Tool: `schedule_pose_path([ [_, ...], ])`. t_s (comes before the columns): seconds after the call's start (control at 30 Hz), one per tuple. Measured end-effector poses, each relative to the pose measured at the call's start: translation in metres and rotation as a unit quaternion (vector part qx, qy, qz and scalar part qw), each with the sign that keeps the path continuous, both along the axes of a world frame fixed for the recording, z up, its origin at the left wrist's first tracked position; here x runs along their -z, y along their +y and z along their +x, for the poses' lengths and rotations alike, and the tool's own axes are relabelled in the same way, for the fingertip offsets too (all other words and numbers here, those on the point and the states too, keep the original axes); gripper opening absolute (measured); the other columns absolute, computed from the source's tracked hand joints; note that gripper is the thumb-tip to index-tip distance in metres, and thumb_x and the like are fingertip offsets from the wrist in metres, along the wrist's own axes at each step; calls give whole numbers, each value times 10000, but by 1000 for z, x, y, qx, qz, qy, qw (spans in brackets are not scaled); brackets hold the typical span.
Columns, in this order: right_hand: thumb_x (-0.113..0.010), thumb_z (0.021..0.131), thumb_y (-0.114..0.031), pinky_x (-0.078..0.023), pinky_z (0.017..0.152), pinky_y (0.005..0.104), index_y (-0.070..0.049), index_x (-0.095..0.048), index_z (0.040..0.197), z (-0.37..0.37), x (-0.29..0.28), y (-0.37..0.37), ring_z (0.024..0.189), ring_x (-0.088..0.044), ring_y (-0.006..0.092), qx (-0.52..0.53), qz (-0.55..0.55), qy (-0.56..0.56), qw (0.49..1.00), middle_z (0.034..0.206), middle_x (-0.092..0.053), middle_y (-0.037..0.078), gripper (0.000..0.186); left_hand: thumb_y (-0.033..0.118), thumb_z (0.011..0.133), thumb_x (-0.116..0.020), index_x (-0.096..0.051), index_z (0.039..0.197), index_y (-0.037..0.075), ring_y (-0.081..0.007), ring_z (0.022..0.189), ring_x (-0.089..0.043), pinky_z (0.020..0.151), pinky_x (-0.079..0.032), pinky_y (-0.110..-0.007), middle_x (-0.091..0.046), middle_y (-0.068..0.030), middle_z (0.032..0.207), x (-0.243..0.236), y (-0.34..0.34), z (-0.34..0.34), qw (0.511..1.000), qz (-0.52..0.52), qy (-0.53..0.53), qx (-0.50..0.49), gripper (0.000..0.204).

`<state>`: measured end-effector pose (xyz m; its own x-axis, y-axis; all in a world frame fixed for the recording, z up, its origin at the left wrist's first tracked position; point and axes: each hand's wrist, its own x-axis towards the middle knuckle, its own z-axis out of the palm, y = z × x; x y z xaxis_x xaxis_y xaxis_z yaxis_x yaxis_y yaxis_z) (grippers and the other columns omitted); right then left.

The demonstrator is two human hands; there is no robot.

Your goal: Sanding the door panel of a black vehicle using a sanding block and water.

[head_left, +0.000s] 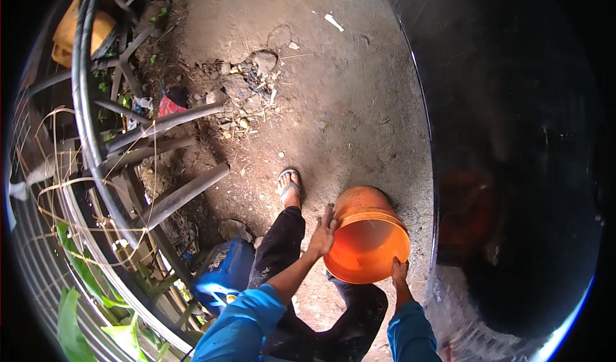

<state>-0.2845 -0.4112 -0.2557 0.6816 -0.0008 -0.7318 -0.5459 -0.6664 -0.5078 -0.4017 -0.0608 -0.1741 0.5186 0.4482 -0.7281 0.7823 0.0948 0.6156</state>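
Note:
An orange plastic bucket (363,201) is tilted in front of my legs, its round mouth turned toward me. Some pale residue or wetness shows at the inner bottom, too unclear to name. My left hand (323,237) holds the bucket's left side near the rim, fingers stretched along the outer wall. At the lower right, my right hand (399,271) grips the rim; its fingers are partly hidden. Whether the bucket rests on the ground or hangs just above it, I cannot tell.
A large dark shiny surface (513,124) borders the right side. To the left are a metal rail (83,92), wooden poles (186,195), a yellow jerrycan (83,31) and a blue plastic container (224,272). Loose stones (250,86) lie on the dirt ground ahead of my sandalled foot (289,185).

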Motion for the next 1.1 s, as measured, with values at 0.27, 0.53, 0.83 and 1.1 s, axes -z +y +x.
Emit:
schedule_pose_path([
  [0.27, -606, 897, -154, -521, 684, 347, 19, -682, 1081, 19, -36, 19, 790, -699, 211, -89, -82, -13, 993, 892, -736, 100, 264, 528, 1052, -253, -471, 1477, 134, -433, 1345, -467, 1131, -353, -435, -540, -310, 1378, 14, 26, 31, 990, -100, 96, 0, 619],
  [0.53, -632, 891, -115, -522, 639, 347, -15, -706, 1031, 86, -106, 94, 696, -675, 184, -239, -137, -78, 958, 779, -712, 68, 188, 590, 1026, -293, -536, 1414, 49, -463, 1321, -477, 1126, -350, -450, -550, -342, 1339, -27, 115, 72, 986, -99, 131, -18, 708],
  [0.83, -636, 892, -126, -542, 854, 444, -11, -679, 1142, 179, -176, 295, 1002, -699, 390, -312, -92, -130, 937, 1028, -718, 241, 278, 482, 1061, -314, -480, 1487, 127, -352, 1427, -396, 1185, -272, -418, -450, -246, 1504, -54, 215, 76, 969, -46, -96, -223, 578],
  [1.1, -603, 915, -188, -508, 859, 527, 13, -667, 1094, 257, -198, 488, 974, -658, 465, -420, -52, -281, 861, 983, -691, 289, 276, 446, 1044, -473, -372, 1537, 66, -254, 1404, -426, 1176, -324, -388, -431, -130, 1537, -94, 281, 88, 813, -81, -354, -456, 630],
])
